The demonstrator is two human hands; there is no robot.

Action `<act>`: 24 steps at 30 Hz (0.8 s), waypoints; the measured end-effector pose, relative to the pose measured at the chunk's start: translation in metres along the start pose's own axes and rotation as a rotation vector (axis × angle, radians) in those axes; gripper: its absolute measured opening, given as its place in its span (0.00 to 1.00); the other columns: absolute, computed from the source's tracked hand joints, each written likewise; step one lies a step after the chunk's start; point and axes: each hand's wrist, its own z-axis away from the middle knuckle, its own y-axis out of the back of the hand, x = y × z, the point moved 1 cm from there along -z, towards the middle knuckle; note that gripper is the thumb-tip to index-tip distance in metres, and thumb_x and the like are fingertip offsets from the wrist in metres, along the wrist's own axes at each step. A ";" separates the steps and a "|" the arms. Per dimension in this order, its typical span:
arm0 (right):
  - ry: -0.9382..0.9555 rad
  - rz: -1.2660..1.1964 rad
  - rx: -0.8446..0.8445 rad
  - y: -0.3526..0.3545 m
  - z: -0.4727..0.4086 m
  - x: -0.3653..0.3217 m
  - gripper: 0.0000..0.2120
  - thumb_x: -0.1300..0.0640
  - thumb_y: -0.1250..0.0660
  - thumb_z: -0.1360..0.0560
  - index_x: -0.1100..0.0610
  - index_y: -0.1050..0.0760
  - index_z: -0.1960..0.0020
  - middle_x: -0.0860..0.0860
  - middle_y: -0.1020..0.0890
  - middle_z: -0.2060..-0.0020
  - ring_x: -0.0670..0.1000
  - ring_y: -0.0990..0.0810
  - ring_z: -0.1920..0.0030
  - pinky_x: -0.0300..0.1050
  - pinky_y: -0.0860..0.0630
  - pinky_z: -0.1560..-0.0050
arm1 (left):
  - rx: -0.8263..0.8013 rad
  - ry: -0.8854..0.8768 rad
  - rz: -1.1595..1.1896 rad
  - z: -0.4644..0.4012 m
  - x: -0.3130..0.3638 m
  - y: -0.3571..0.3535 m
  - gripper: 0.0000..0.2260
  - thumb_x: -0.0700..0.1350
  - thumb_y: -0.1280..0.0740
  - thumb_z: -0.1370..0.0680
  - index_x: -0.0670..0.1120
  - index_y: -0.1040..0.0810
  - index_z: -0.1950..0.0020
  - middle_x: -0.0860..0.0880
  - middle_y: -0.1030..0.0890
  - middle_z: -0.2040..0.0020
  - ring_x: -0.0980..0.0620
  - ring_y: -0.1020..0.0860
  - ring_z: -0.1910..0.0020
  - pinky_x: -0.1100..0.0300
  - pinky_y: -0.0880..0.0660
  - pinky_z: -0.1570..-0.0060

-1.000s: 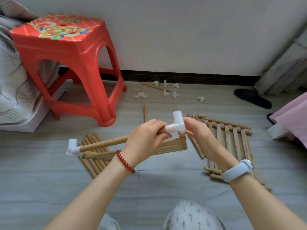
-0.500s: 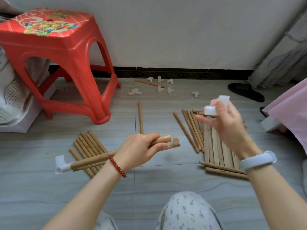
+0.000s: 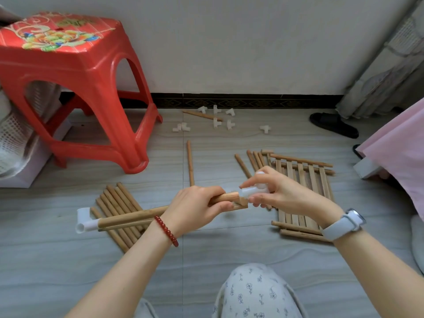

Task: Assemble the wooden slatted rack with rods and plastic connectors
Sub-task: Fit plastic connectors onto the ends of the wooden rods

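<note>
My left hand [image 3: 197,208] grips a wooden rod [image 3: 135,216] together with a slatted piece, held level above the floor. A white plastic connector [image 3: 83,220] caps the rod's left end. My right hand [image 3: 282,193] pinches another white connector [image 3: 253,191] right at the rod's bare right end. A slatted wooden panel [image 3: 302,187] lies flat on the floor under and behind my right hand. Loose rods [image 3: 117,207] lie in a pile under the left end of the held rod.
A red plastic stool [image 3: 75,88] stands at the back left. Several spare white connectors [image 3: 220,121] and a rod are scattered near the wall. A single rod [image 3: 190,161] lies mid-floor. A black slipper [image 3: 332,125] and pink cloth [image 3: 399,152] are at the right.
My right hand pulled the connector off the rod's right end, lifted it away, and has now brought it back down to that end. The left hand lowered the rod slightly.
</note>
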 end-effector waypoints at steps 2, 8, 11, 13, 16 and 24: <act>0.035 -0.036 -0.013 -0.003 0.001 0.000 0.10 0.58 0.32 0.25 0.48 0.27 0.46 0.48 0.31 0.47 0.48 0.20 0.58 0.31 0.27 0.62 | -0.010 -0.002 -0.005 -0.001 0.003 -0.001 0.11 0.59 0.37 0.24 0.54 0.22 0.50 0.57 0.30 0.72 0.54 0.30 0.66 0.58 0.31 0.62; 0.127 -0.042 0.042 -0.004 0.006 0.001 0.13 0.60 0.32 0.25 0.47 0.30 0.46 0.49 0.31 0.45 0.35 0.29 0.62 0.31 0.30 0.63 | -0.013 -0.006 0.010 -0.003 0.007 0.002 0.09 0.58 0.36 0.24 0.54 0.23 0.53 0.56 0.30 0.72 0.54 0.31 0.67 0.58 0.35 0.64; 0.145 -0.118 0.059 -0.005 0.009 0.000 0.19 0.63 0.34 0.25 0.46 0.34 0.40 0.49 0.30 0.44 0.37 0.27 0.63 0.32 0.29 0.64 | -0.017 -0.006 0.027 -0.003 0.007 0.003 0.08 0.58 0.36 0.24 0.55 0.24 0.55 0.56 0.30 0.72 0.54 0.31 0.67 0.59 0.36 0.65; 0.173 -0.176 0.066 -0.005 0.011 -0.002 0.27 0.67 0.36 0.25 0.45 0.39 0.34 0.47 0.29 0.42 0.36 0.24 0.53 0.33 0.25 0.59 | -0.013 -0.002 0.032 -0.003 0.007 0.004 0.09 0.58 0.36 0.24 0.54 0.23 0.54 0.56 0.29 0.72 0.54 0.31 0.67 0.59 0.36 0.65; 0.196 -0.112 0.078 -0.006 0.010 -0.001 0.30 0.67 0.36 0.25 0.46 0.44 0.30 0.44 0.32 0.36 0.38 0.29 0.38 0.34 0.26 0.42 | -0.001 0.010 0.039 -0.003 0.005 0.007 0.09 0.58 0.35 0.24 0.53 0.22 0.53 0.56 0.29 0.71 0.55 0.31 0.67 0.58 0.34 0.64; 0.224 -0.096 0.108 -0.003 0.013 -0.005 0.23 0.66 0.33 0.26 0.42 0.34 0.41 0.40 0.29 0.37 0.38 0.32 0.34 0.36 0.35 0.33 | -0.017 -0.009 0.032 -0.004 0.003 0.007 0.11 0.58 0.35 0.24 0.52 0.22 0.53 0.55 0.28 0.71 0.55 0.29 0.67 0.57 0.31 0.64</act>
